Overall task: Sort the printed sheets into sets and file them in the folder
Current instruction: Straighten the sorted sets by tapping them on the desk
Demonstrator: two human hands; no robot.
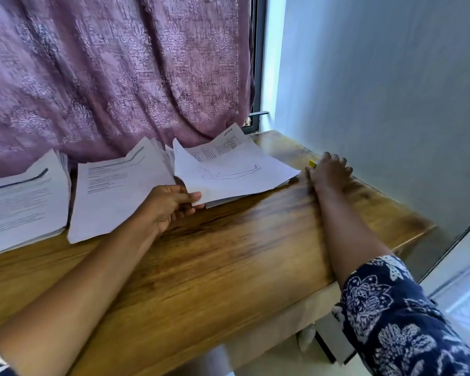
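Left hand (171, 204) pinches top sheet (236, 172) corner; right hand (329, 172) on yellow item (313, 163), blurred.

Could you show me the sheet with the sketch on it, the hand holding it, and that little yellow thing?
sheet with the sketch (236, 165), head view, middle of the page by the drawing
left hand (171, 204), head view, back of the hand
yellow thing (313, 163), head view, the bit that shows

A mauve patterned curtain (106, 77) is hanging in folds behind the glossy wooden worktop (228, 253), reaching down to its far edge. A dark window frame (259, 63) is showing at the curtain's right edge, with daylight coming in beside it. A pale blue-grey wall (377, 90) is running along the worktop's right side, and light floor (467, 302) is showing below.
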